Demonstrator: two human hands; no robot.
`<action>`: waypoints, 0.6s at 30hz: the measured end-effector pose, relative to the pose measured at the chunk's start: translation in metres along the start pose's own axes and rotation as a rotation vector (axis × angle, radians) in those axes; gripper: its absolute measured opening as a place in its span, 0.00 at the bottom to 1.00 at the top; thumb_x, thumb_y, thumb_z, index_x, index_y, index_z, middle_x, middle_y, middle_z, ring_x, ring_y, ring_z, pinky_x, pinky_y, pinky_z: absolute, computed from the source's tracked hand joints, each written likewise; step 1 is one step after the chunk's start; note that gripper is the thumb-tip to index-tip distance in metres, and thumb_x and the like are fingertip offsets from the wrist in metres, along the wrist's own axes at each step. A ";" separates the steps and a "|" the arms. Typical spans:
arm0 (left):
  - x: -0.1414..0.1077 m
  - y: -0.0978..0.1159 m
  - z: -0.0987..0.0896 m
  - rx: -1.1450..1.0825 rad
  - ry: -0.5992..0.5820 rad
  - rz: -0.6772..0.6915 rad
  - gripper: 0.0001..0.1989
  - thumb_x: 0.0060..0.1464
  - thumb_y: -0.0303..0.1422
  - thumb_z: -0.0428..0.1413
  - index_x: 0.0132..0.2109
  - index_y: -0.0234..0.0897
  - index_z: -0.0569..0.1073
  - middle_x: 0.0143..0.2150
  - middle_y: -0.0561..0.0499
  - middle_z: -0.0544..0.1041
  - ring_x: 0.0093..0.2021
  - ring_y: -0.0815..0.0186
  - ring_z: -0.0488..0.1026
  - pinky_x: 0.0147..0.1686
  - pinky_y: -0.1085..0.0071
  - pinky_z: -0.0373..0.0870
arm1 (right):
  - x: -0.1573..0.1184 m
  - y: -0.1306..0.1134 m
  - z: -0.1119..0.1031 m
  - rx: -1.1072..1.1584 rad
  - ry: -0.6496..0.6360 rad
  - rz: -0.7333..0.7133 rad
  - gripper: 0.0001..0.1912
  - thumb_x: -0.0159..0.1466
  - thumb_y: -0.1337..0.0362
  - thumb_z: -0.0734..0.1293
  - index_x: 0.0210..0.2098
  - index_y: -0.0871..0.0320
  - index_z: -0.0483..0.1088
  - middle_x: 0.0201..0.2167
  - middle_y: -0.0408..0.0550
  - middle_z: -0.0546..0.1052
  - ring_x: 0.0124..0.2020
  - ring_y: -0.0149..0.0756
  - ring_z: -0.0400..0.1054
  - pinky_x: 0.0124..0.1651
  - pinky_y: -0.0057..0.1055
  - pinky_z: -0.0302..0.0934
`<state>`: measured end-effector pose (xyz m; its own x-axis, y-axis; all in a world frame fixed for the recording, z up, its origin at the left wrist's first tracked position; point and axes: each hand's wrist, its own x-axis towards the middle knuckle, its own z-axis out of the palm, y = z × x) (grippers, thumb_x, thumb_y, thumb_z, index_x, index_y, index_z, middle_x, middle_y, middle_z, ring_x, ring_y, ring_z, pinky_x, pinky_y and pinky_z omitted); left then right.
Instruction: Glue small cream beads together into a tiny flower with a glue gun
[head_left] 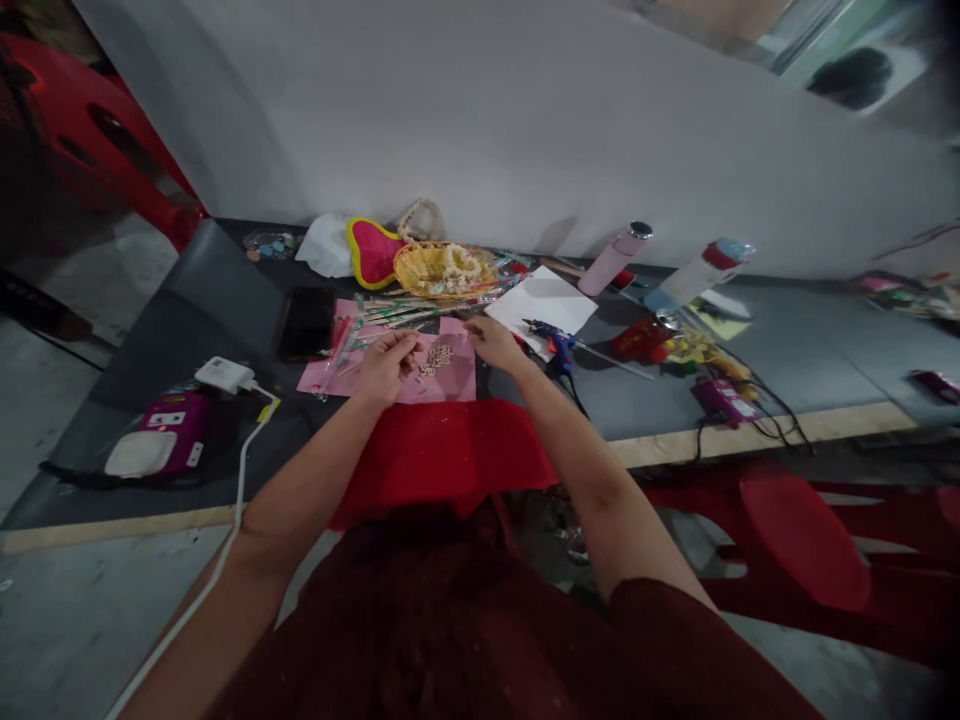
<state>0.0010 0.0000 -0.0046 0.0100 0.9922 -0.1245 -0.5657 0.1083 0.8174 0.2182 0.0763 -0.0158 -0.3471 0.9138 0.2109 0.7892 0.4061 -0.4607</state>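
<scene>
Over the pink sheet (pixel 457 387), my left hand (pixel 386 368) is closed, thumb and fingertips pressed together; whatever is between them is too small to make out. Just right of it lies a loose heap of small pale pieces (pixel 437 358) on the sheet. My right hand (pixel 495 345) is at the sheet's upper right edge, its fingers curled in a pinch, and anything in them is hidden. Beyond my hands are several thin sticks (pixel 397 310) with green and red bits. A red cloth (pixel 450 450) hangs at the table edge between my forearms.
Behind the sticks stands a yellow woven basket (pixel 420 272) with pale strung pieces. A blue glue gun (pixel 556 345) lies by white paper (pixel 551 300) to the right. A dark phone (pixel 306 322), a purple power block (pixel 169 435) and a white cable (pixel 241 470) are leftward. A pink flask (pixel 611 262) stands behind.
</scene>
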 end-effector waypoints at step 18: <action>0.005 -0.003 -0.004 0.145 -0.022 0.091 0.09 0.44 0.31 0.61 0.34 0.33 0.74 0.27 0.52 0.74 0.19 0.78 0.62 0.19 0.80 0.58 | -0.017 -0.028 0.009 -0.249 -0.042 0.047 0.14 0.66 0.64 0.56 0.47 0.54 0.70 0.46 0.49 0.73 0.42 0.35 0.69 0.42 0.28 0.60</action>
<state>-0.0012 0.0041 -0.0098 -0.0168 0.9992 -0.0358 -0.4400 0.0247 0.8977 0.1972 0.0496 -0.0140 -0.3235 0.9333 0.1556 0.9038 0.3535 -0.2411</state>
